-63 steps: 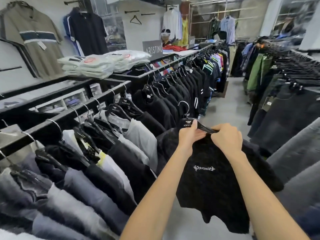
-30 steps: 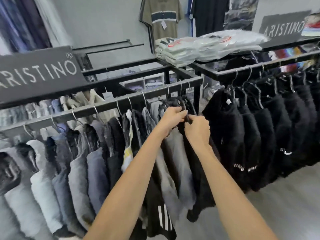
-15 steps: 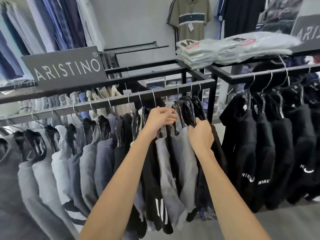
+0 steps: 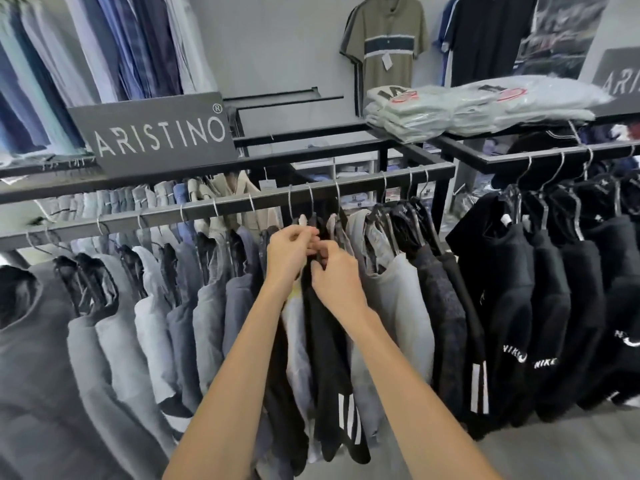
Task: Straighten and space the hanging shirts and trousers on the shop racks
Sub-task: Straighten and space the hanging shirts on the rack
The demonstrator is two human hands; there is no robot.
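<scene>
Between the two hands, a black shirt with white vertical stripes near its hem hangs from the dark rail, packed tight among grey and pale garments. Left hand: raised just under the rail, fingers curled, pinching the top of the black shirt by its hanger. Right hand: just below and touching the left, fingers curled into the same garment's shoulder. Left of the left hand, grey shirts hang in a crowded row; right of the right hand, a light grey shirt, then black NIKE shirts on the adjoining rail.
</scene>
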